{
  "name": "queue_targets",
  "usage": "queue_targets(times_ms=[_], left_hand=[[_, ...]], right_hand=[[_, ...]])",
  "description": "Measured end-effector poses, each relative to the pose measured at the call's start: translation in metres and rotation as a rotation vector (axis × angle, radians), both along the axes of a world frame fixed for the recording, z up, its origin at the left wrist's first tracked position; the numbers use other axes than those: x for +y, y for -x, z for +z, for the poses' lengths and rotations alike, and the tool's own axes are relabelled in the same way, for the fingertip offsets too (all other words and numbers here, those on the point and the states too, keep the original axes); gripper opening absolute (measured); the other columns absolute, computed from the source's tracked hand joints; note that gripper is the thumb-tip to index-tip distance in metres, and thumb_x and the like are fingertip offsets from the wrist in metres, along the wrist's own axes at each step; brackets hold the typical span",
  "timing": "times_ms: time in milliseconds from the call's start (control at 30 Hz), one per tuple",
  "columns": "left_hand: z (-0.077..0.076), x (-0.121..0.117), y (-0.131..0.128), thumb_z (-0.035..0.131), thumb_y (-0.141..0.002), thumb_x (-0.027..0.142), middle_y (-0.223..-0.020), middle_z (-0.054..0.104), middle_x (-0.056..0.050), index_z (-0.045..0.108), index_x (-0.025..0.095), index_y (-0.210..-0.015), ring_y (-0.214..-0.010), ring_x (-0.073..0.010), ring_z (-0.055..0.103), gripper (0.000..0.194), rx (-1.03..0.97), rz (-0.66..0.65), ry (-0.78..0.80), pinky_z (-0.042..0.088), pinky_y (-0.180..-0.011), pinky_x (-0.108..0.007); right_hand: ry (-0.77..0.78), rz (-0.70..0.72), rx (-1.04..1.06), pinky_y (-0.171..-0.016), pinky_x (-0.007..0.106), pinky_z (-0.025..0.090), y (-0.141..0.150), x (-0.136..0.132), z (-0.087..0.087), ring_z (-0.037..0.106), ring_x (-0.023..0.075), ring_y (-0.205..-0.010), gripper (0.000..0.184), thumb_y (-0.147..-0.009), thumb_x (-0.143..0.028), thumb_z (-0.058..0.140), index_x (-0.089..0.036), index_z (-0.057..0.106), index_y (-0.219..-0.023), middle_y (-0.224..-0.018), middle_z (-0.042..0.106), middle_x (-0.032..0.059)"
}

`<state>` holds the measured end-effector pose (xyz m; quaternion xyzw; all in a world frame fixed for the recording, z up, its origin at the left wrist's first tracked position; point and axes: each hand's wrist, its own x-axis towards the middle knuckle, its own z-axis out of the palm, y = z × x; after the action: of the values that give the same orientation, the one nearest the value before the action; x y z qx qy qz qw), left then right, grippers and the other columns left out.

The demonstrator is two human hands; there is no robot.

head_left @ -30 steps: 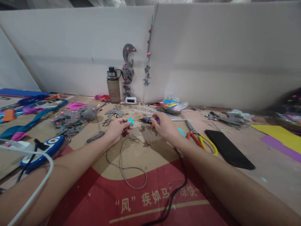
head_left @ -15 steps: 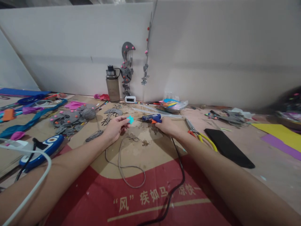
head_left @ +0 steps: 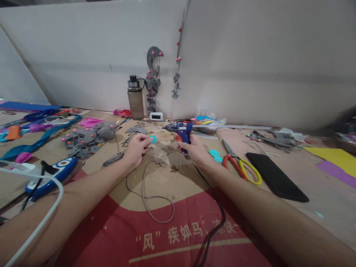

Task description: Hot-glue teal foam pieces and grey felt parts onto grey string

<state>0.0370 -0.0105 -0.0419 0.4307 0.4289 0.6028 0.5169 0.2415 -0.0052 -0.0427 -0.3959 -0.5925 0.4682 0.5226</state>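
Between the thumb and fingers of my left hand (head_left: pixel 138 150) is a small turquoise felt star (head_left: pixel 153 139). My right hand (head_left: pixel 194 147) is wrapped round the handle of a blue glue gun (head_left: pixel 180 128), raised upright with its nozzle toward the left. A clear glue stick (head_left: pixel 204 127) juts from the gun's back, and its black cord (head_left: pixel 219 211) runs down toward me. Below the hands, a thin grey cord (head_left: pixel 144 193) lies in loops on the cardboard. More turquoise felt pieces (head_left: pixel 215 155) lie right of my right hand.
Scissors (head_left: pixel 241 167) with red and yellow handles and a black phone (head_left: pixel 276 177) lie at right. A bottle (head_left: pixel 135 100) and a small white clock (head_left: pixel 156 116) stand by the wall. Grey yarn (head_left: pixel 105 132) and a blue power strip (head_left: pixel 52 178) are at left.
My right hand has lifted the glue gun from lying low to upright. The turquoise felt pieces beside the scissors have come into sight. My left hand still holds the star.
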Motion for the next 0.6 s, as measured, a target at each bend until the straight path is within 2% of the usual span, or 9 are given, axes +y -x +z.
queue_targets(times_ms=[67,167,400,600], left_hand=[[0.0,0.001,0.0,0.07,-0.064,0.019,-0.052,0.055,0.005,0.048,0.017,-0.072,-0.035,-0.0026,0.04,0.024,-0.01,-0.003,-0.006,0.026,-0.034,-0.013],[-0.001,0.003,0.0,0.07,-0.063,0.017,-0.056,0.061,0.002,0.048,0.018,-0.077,-0.037,-0.0047,0.047,0.026,-0.022,0.004,0.014,0.032,-0.037,-0.014],[0.0,0.002,0.001,0.071,-0.066,0.022,-0.067,0.067,-0.003,0.054,0.017,-0.083,-0.042,-0.0077,0.056,0.024,0.048,-0.025,0.088,0.033,-0.035,-0.014],[-0.003,0.003,0.003,0.068,-0.069,0.022,-0.067,0.067,-0.004,0.056,0.016,-0.078,-0.042,-0.0078,0.056,0.016,0.024,-0.027,0.113,0.031,-0.033,-0.014]], right_hand=[[-0.021,-0.002,-0.02,-0.052,0.023,0.041,0.002,-0.005,-0.001,0.051,0.0088,-0.059,0.026,-0.07,-0.023,0.056,-0.02,0.051,-0.095,-0.085,0.06,0.0009],[-0.048,0.003,0.025,-0.052,0.023,0.041,0.005,-0.01,-0.001,0.049,0.0081,-0.057,0.026,-0.072,-0.026,0.057,-0.02,0.051,-0.096,-0.087,0.06,0.0006],[-0.025,0.114,0.014,-0.053,0.024,0.044,0.011,-0.023,0.005,0.053,0.0096,-0.061,0.027,-0.077,-0.028,0.053,-0.02,0.047,-0.102,-0.093,0.061,0.0027],[-0.087,0.002,-0.171,-0.05,0.024,0.04,0.011,-0.03,0.005,0.045,0.0095,-0.053,0.022,-0.082,-0.035,0.049,-0.019,0.05,-0.096,-0.074,0.055,-0.0007]])
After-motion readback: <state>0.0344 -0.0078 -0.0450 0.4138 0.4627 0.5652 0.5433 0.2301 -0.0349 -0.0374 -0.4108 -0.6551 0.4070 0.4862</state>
